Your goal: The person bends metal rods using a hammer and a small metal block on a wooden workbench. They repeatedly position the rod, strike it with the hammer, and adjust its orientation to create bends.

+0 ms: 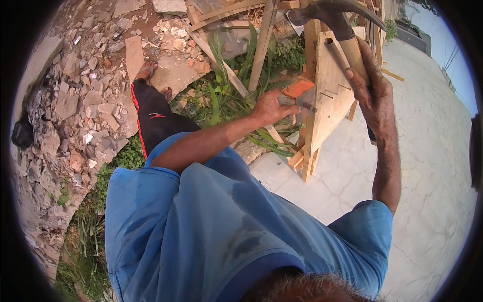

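Note:
A claw hammer [326,16] with a dark metal head is raised beside the wooden panel, my right hand [373,95] closed round its light handle. A brown tube-like piece [336,52] lies alongside the handle; whether my right hand grips it too, I cannot tell. At the panel's left edge my left hand [271,106] is closed on an orange block [298,88], its thumb stretched toward a short grey rod-like piece [308,107]. The pale wooden panel [329,113] stands upright between my hands. Thin nails [328,94] stick out of its face.
Broken concrete and brick rubble [95,108] covers the ground at the left. Green plants [219,90] and loose planks [261,45] lie behind the panel. Cracked pale paving [427,166] spreads to the right. A concrete slab [173,75] lies near my feet.

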Action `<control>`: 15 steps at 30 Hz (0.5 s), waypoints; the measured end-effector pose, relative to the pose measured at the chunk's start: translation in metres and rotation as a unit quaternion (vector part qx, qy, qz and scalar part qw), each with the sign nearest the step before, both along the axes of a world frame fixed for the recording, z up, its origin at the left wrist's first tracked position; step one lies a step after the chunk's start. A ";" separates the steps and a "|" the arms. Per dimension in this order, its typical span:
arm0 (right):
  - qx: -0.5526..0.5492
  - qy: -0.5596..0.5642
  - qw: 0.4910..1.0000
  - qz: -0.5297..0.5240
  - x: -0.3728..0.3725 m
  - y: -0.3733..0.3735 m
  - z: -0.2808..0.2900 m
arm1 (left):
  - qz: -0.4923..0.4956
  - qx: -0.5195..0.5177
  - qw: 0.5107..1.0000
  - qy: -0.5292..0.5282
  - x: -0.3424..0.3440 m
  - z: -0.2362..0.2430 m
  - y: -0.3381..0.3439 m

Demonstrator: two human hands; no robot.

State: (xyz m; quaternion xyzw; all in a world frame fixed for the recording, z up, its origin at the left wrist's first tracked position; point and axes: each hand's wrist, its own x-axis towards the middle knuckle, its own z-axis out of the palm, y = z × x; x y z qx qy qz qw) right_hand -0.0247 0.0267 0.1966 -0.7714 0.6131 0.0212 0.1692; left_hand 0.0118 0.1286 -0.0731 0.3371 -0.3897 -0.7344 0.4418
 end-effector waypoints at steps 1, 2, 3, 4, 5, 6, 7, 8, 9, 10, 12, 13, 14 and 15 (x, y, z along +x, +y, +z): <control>0.071 0.129 0.989 0.024 -0.001 0.002 -0.001 | -0.003 0.007 1.000 -0.009 0.000 0.000 0.000; 0.204 0.342 0.916 0.048 -0.001 0.002 -0.003 | -0.012 0.011 1.000 -0.025 0.000 0.000 0.000; 0.210 0.343 0.913 0.061 0.000 0.002 -0.003 | -0.042 0.025 0.997 -0.053 0.001 0.000 0.000; 0.221 0.376 0.898 0.057 0.000 0.002 -0.001 | -0.049 0.021 0.997 -0.062 0.001 0.000 0.000; 0.194 0.329 0.922 0.056 0.001 -0.001 0.003 | -0.065 0.028 0.994 -0.085 0.002 0.000 0.000; 0.164 0.293 0.941 0.040 0.002 0.001 0.009 | -0.063 0.028 0.993 -0.100 0.002 0.000 0.001; 0.140 0.265 0.954 0.009 0.002 0.009 0.016 | -0.060 0.018 0.994 -0.089 0.002 0.000 0.002; 0.074 0.179 0.981 0.027 0.002 0.012 0.020 | -0.022 -0.003 0.997 -0.071 0.002 0.000 0.002; 0.006 0.099 0.994 0.039 -0.001 0.015 0.021 | 0.021 -0.026 0.998 -0.052 0.002 -0.001 0.001; -0.040 0.028 0.998 0.027 -0.004 0.024 0.026 | 0.004 -0.008 0.999 -0.031 0.001 -0.001 0.002; -0.083 -0.042 0.995 -0.038 -0.015 0.041 0.022 | -0.020 0.025 0.999 0.011 -0.001 -0.002 0.004; -0.089 -0.046 0.995 -0.003 -0.022 0.049 0.008 | -0.018 0.024 1.000 0.005 -0.002 -0.003 0.004; -0.076 0.000 0.997 0.021 -0.027 0.055 -0.002 | -0.014 0.023 1.000 0.001 -0.003 -0.003 0.005; -0.012 0.104 0.994 0.032 -0.031 0.061 -0.012 | -0.004 0.023 1.000 -0.008 -0.003 -0.004 0.005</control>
